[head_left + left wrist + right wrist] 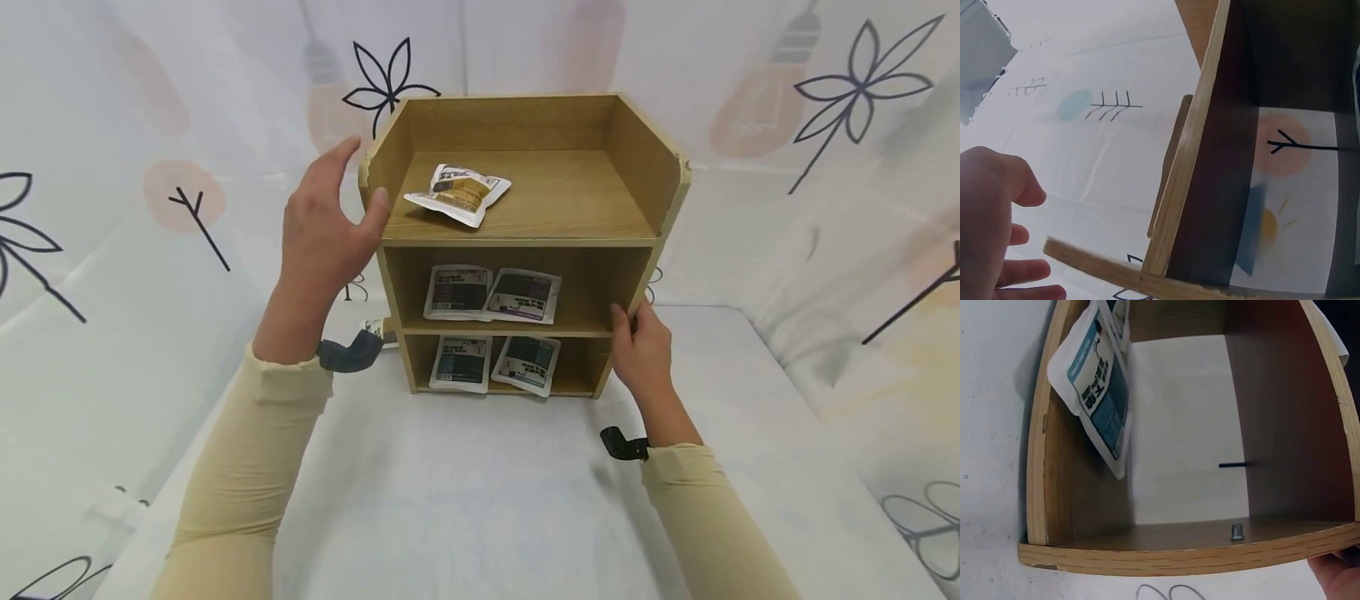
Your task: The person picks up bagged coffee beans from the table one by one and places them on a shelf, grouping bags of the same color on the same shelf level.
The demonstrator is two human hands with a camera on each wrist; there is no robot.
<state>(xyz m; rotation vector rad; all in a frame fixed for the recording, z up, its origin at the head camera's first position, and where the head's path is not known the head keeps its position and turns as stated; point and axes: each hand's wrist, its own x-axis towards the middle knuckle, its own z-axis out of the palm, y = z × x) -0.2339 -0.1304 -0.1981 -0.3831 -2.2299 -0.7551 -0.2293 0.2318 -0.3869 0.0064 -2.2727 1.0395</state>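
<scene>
Even, diffuse light, bright overall; shadows soft. Head view bowed at the frame edges. Left wrist view slightly soft, lower left blurred. Right wrist view sharp.

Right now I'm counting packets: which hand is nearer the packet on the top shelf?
Left. The left hand rests on the shelf unit's upper left corner, beside the packet. The right hand holds the right front edge lower down.

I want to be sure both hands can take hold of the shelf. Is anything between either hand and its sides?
Nothing visible. The left hand is at the shelf's upper left edge, and the right hand touches its right front edge.
</scene>
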